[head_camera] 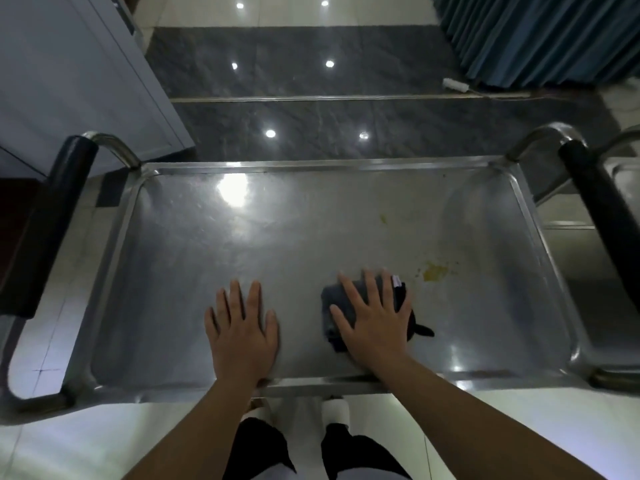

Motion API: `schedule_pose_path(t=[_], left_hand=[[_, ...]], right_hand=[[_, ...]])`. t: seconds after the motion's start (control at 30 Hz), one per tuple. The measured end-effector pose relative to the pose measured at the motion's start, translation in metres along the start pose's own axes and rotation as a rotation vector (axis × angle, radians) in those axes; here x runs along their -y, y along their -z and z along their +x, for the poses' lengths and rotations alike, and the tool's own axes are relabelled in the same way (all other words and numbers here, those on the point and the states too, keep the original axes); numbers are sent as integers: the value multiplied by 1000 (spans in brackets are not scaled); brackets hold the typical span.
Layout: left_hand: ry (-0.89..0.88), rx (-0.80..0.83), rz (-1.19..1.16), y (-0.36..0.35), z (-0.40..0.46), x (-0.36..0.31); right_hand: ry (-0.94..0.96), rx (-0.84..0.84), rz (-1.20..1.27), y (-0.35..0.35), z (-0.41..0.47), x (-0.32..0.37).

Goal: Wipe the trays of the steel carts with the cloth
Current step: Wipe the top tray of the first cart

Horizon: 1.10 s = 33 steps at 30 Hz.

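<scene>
The right hand (375, 317), fingers spread flat, presses the dark folded cloth (337, 315) on the shiny steel tray (207, 258); the yellow stain (434, 271) just right may only smear.

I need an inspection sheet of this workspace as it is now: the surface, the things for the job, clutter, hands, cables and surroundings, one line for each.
Surface: steel tray of the cart, shiny, with yellow stains at the right and a smaller yellow spot farther back.
Job's things: dark cloth lying flat on the tray, near the front edge.
Clutter: nothing seen on the tray.
Hands: left hand flat on the bare tray; right hand flat on the cloth, fingers spread.
Cables: white power strip with its cord on the floor by the curtain.
Surroundings: black cart handles at both sides, blue curtain, grey cabinet, glossy tiled floor.
</scene>
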<state>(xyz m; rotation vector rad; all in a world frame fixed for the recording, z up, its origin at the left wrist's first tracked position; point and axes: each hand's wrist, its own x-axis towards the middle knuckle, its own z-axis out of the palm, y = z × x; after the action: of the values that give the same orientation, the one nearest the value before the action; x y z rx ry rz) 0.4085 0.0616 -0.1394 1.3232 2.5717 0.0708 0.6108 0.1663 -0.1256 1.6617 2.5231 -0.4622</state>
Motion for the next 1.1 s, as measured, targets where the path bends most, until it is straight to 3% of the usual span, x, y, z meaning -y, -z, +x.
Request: schedule_pose_path(t=[0.23,0.37,0.57,0.73,1.1], left_hand=[[46,70,-60,11,9,-18],[-62,108,-58,7,15,-59],[-80,51,-29,-9,14,-63],[-100,-18,1,-19,17,-62],[-97,-57,84,-22,19,-63]], right_hand=[[-86,45,16,-2,-57,-16],[-101,26,25,-3,-66,-24],[-140,1,9,-4,-56,-22],[-213,-71,7,-4,-4,-18],[-201,-62,25,41,183,-14]])
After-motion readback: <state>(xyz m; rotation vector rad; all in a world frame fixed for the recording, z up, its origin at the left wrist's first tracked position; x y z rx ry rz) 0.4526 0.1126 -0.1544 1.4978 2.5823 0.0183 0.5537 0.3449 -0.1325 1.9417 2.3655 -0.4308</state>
